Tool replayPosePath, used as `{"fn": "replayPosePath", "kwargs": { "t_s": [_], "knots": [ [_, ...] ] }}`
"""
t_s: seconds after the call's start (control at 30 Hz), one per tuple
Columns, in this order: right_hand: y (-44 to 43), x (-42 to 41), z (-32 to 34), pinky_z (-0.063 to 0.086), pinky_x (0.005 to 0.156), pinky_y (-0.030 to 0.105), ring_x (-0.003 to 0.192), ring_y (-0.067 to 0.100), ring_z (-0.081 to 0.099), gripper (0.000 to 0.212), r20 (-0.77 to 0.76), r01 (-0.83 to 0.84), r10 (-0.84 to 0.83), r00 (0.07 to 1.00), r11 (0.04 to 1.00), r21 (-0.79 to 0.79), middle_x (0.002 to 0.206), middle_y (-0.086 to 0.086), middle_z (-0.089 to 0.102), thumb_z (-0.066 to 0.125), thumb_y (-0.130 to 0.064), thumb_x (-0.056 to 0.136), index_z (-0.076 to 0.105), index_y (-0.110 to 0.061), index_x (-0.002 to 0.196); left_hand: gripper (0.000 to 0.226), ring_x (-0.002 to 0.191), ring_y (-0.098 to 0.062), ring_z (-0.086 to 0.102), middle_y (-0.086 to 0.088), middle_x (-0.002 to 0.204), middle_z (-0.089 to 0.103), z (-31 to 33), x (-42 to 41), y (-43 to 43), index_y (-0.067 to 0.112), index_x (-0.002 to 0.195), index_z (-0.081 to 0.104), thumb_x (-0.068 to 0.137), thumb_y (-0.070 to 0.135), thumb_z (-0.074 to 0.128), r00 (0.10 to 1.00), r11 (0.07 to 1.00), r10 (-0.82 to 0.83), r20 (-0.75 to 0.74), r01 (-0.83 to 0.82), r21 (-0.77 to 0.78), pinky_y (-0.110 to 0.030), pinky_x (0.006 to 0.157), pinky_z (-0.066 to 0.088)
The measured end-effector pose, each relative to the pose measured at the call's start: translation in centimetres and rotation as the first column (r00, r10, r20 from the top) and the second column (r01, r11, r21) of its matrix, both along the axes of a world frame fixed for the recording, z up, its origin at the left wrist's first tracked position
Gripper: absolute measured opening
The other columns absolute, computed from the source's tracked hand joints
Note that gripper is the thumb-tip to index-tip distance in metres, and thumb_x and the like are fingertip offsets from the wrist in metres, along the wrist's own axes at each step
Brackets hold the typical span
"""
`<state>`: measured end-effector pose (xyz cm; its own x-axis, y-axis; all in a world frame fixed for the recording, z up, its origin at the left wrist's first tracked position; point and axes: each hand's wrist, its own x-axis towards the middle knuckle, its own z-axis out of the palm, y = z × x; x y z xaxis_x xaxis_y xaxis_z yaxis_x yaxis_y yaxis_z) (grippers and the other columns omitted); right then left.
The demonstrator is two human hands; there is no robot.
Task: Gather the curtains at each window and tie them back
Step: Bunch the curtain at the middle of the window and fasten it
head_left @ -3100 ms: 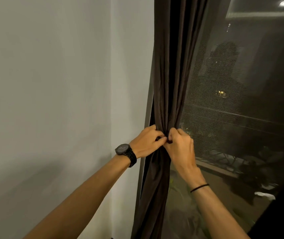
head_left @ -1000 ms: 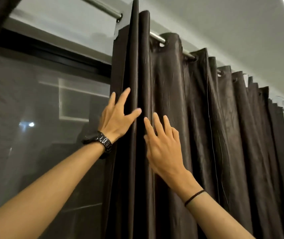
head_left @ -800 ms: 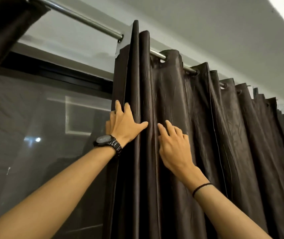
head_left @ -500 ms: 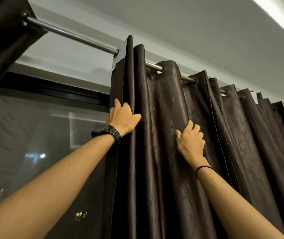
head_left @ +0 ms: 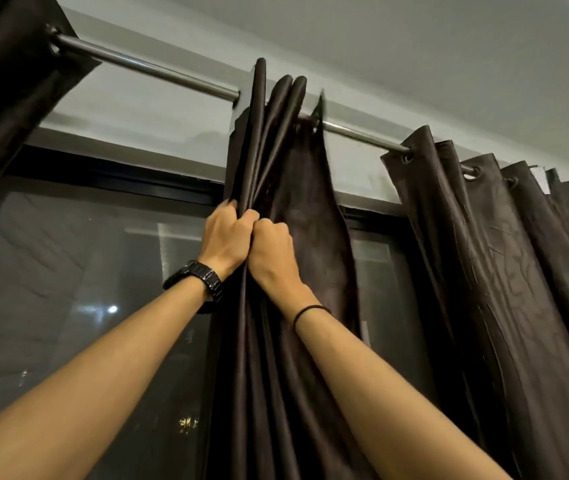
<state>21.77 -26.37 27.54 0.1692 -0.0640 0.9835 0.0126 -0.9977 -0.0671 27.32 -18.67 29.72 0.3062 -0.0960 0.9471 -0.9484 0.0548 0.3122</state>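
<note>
Head view: glossy pleated curtain (head_left: pixel 276 150), bunched.

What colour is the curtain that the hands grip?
The curtain is plain dark brown, seen best in the head view.

The place is a room in a home, seen at night. Across one side hang long dark brown eyelet curtains (head_left: pixel 276 375) of shiny fabric, threaded on a round grey metal rod (head_left: pixel 144 65) just under a plain white ceiling (head_left: pixel 414 46). Behind them, a wide black-framed glass window (head_left: pixel 68 271) shows darkness and small yellow building lights (head_left: pixel 188 422) low down outside.
</note>
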Motion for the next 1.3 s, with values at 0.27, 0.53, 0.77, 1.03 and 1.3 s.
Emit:
{"fn": "replayPosePath", "kwargs": {
  "t_s": [0.27, 0.53, 0.77, 1.03, 1.3],
  "knots": [
    [-5.4, -5.5, -4.2, 0.039, 0.095, 0.045, 0.119, 0.025, 0.048, 0.031, 0.432, 0.050, -0.099, 0.897, 0.991, 0.125, 0.127, -0.004, 0.064, 0.055, -0.050, 0.095, 0.075, -0.030, 0.107, 0.045, 0.120, -0.021, 0.059, 0.002, 0.133, 0.063, -3.0, -0.6, 0.2, 0.020, 0.120, 0.072, 0.093, 0.048, 0.051, 0.989, 0.997, 0.018, 0.143, -0.029, 0.070, -0.042, 0.101, 0.050],
    [-8.6, -4.4, -8.6, 0.047, 0.108, 0.037, 0.127, 0.012, 0.058, 0.058, 0.104, -0.474, 0.475, 0.874, 0.787, 0.394, 0.139, -0.008, 0.060, 0.058, -0.058, 0.096, 0.047, -0.033, 0.148, 0.037, 0.121, -0.013, 0.060, 0.006, 0.134, 0.063, -7.9, -0.6, -1.5, 0.023, 0.125, 0.071, 0.101, 0.045, 0.053, 0.989, 0.993, -0.111, 0.097, 0.106, 0.051, -0.042, 0.107, 0.050],
    [-6.2, -1.7, -14.2, 0.036, 0.117, 0.030, 0.139, 0.002, 0.044, 0.066, 0.054, -0.569, 0.598, 0.800, 0.727, 0.384, 0.158, -0.019, 0.041, 0.034, -0.074, 0.098, 0.024, -0.047, 0.157, 0.050, 0.135, -0.009, 0.052, 0.011, 0.150, 0.055, -15.1, 1.0, -1.4, 0.032, 0.146, 0.057, 0.106, 0.056, 0.039, 0.980, 0.971, -0.198, -0.009, 0.197, 0.132, -0.031, 0.112, 0.041],
    [-4.4, -0.5, -22.9, 0.048, 0.111, 0.039, 0.130, 0.008, 0.057, 0.091, 0.008, -0.483, 0.508, 0.861, 0.813, 0.327, 0.151, -0.006, 0.054, 0.067, -0.045, 0.095, 0.007, -0.037, 0.162, 0.038, 0.109, -0.005, 0.066, 0.009, 0.111, 0.072, -22.9, 1.1, 0.3, 0.019, 0.119, 0.068, 0.111, 0.043, 0.040, 0.965, 0.962, -0.219, -0.141, 0.238, 0.133, -0.018, 0.090, 0.048],
    [-1.1, -0.1, -33.8, 0.042, 0.116, 0.041, 0.148, 0.016, 0.037, 0.106, -0.139, -0.390, 0.435, 0.890, 0.883, 0.263, 0.169, -0.003, 0.022, 0.066, -0.054, 0.090, -0.009, -0.034, 0.162, 0.039, 0.122, -0.009, 0.059, 0.013, 0.131, 0.066, -32.3, 1.4, 3.2, 0.031, 0.142, 0.058, 0.110, 0.039, 0.039, 0.980, 0.905, -0.148, -0.136, 0.190, 0.381, -0.039, 0.109, 0.045]
  ]
}}
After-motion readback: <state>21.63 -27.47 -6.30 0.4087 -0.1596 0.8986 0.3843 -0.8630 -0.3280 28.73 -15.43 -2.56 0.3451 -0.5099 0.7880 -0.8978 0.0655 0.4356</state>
